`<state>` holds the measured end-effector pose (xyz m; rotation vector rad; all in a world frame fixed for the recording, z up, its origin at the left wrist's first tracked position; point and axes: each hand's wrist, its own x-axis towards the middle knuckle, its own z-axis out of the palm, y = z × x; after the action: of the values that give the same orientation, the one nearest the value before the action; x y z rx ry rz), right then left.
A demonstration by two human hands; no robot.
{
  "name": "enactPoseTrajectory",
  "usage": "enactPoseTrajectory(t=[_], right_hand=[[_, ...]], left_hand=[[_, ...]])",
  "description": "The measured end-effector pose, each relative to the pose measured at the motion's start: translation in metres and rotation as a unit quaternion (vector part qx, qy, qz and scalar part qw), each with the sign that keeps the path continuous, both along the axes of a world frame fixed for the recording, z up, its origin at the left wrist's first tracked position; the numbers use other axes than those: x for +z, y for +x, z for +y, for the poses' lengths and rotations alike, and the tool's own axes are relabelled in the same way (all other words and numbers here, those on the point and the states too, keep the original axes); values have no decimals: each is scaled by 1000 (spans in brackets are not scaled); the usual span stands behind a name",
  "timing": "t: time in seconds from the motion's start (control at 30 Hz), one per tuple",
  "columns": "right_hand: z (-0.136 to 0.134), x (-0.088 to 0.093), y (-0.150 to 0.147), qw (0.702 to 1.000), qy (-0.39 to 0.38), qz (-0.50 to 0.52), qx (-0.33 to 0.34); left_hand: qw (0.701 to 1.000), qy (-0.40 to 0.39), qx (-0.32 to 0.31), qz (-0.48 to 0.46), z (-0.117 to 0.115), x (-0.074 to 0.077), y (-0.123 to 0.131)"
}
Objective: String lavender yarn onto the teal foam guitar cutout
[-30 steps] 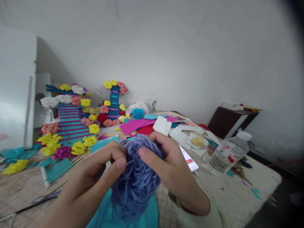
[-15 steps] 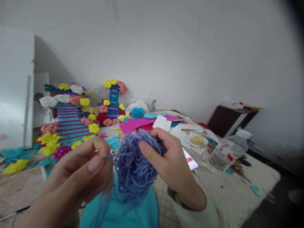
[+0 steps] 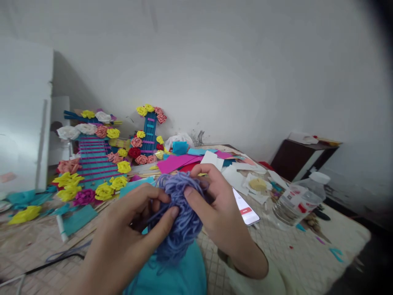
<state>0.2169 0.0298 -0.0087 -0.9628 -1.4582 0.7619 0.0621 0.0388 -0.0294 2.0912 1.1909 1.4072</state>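
1. Blue-violet bundle of looped woollen-looking yarn point(image 3: 188, 223), one, rounded and loose. Location: held up between both hands, in front of the wearer, over the near edge area.
2. Handling, as judged: light, soft and squashable; little risk of slipping or breaking, but loose loops could snag or pull out of order.
3. Best hold, as judged: a broad pinch across the gathered upper part, thumb in front, fingers behind; single strands by the fingertips only.
4. Right hand point(image 3: 220, 209): gripping the bundle's upper right, thumb pressed on the front, forefinger over the top; remaining fingertips hidden.
5. Left hand point(image 3: 125, 229): curled, thumb and forefinger nearly together at the bundle's left face, apparently pinching strands; inner fingers partly hidden.
6. Smooth turquoise rounded item point(image 3: 187, 274), below the bundle; material cannot be told.
7. Pale worktop with a grid-like pattern point(image 3: 270, 254), carrying the items below.
8. White-screened smartphone point(image 3: 245, 209), lying just beyond the right hand.
9. Clear plastic bottle with white cap point(image 3: 299, 203), upright, right of the smartphone.
10. Flat magenta paper sheet point(image 3: 175, 163), among other coloured and white pieces, behind the bundle.
11. Teal panel with magenta stripes point(image 3: 96, 162), edged with multicoloured crumpled-paper flowers, far left.
12. Narrow blue upright panel with flowers point(image 3: 150, 135), beside it.
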Motion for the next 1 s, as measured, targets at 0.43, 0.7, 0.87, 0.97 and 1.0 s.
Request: enactPoseTrajectory(t=[0.43,0.7,0.87,0.97,1.0], right_hand=[[-2,3,-1,998,10,-15,58],[-1,3,2,998,4,-26,61],[-2,4,1,998,14,-35,53],[-2,4,1,998,19,-31,42],[-2,4,2,999,17,-29,39]], left_hand=[[999,-24,-34,-30,-1,9,-1],[1000,0,-18,-9,-2,15,-5],[999,27,-29,-2,-4,19,-6],[999,33,-23,14,-4,19,-8],[999,36,-15,17,-5,19,-8]])
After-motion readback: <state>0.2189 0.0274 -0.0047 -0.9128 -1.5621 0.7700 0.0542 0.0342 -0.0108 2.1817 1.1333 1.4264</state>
